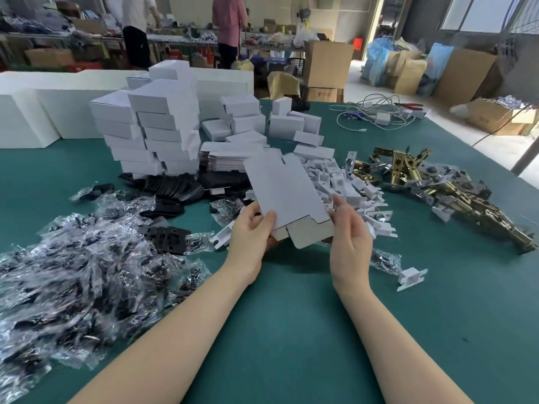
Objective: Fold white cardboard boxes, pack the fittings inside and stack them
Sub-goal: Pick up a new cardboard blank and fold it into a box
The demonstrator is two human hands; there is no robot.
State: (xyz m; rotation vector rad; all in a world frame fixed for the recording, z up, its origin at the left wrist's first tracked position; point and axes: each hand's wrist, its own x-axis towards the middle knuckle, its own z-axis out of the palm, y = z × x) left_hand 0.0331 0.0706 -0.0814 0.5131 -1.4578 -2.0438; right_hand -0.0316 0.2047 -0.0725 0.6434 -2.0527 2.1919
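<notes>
A flat white cardboard box blank (287, 189) is gripped between both hands, left hand (250, 228) and right hand (351, 237); opening it into a sleeve is judged next.

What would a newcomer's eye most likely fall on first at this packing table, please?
Most likely the flat, unfolded white cardboard box blank, held up at the centre between the left hand and right hand. Behind it to the left rise leaning stacks of folded white cardboard boxes. A heap of shiny brass-coloured metal latch fittings sprawls at the right on the green table.
</notes>
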